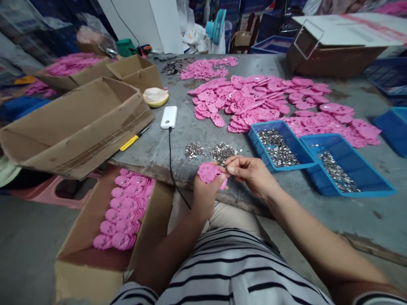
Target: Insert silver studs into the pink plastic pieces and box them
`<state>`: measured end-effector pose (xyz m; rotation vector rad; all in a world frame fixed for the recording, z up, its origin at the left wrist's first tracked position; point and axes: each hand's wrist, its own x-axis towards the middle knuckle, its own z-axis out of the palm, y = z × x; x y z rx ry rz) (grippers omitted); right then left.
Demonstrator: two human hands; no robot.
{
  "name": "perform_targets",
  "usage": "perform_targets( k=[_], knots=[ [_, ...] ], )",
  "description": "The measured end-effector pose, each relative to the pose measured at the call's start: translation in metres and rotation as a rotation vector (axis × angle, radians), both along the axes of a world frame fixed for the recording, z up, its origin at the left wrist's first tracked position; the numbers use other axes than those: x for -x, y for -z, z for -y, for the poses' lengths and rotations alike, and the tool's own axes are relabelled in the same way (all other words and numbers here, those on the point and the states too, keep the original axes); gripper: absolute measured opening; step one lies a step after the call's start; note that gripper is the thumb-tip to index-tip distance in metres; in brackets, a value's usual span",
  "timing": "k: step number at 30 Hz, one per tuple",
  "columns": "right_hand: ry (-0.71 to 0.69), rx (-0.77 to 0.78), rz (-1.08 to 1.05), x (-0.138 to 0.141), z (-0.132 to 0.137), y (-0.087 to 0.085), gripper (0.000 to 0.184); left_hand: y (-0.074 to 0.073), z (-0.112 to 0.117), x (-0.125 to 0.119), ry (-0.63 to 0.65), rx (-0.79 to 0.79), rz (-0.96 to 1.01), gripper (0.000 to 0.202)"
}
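Note:
Wrapped around a pink, scalloped flat piece (208, 172), my left hand (206, 195) is over the table's front edge, its thumb across the piece. My right hand (251, 171) is closed in a pinch at the right side of that piece. What its fingertips hold is too small to make out. Just beyond both hands lie two small heaps of shiny metal bits, a left heap (194, 150) and a right heap (221, 152). To the right, a blue tray (307, 164) and a second blue tray (378, 191) contain more of these bits.
A large pile of pink pieces (254, 99) covers the table's middle. A white power bank (169, 117) trails a black cable over the edge. Left are a yellow cutter (129, 142) and an open carton (76, 123). Below, another carton (79, 277) holds stacked pink pieces.

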<state>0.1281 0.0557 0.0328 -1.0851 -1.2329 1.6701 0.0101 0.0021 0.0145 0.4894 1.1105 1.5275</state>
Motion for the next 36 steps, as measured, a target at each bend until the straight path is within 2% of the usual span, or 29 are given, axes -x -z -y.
perform_targets(
  k=[6,13,16,19,22,25,36],
  knots=[
    [-0.032,-0.048,0.054,0.005,0.005,0.008,0.034,0.001,-0.001,-0.001,-0.080,0.064,-0.078,0.039],
    [0.011,-0.123,0.087,0.009,0.007,0.014,0.035,0.003,-0.001,-0.002,-0.111,0.103,-0.138,0.033],
    [0.002,-0.218,0.150,0.006,0.005,0.014,0.033,0.004,0.000,0.000,-0.089,0.070,-0.092,0.037],
    [-0.001,-0.243,0.159,0.004,0.006,0.012,0.031,0.002,0.000,0.004,-0.041,0.018,0.077,0.040],
    [-0.017,-0.289,0.191,0.003,0.008,0.010,0.028,-0.001,-0.002,0.008,0.005,0.050,0.212,0.034],
    [-0.056,-0.324,0.229,0.004,0.010,0.008,0.023,-0.001,-0.004,0.008,-0.001,0.079,0.198,0.031],
    [-0.144,-0.310,0.279,-0.001,0.010,0.008,0.022,0.009,-0.002,0.007,0.008,-0.004,0.139,0.044]
  ],
)
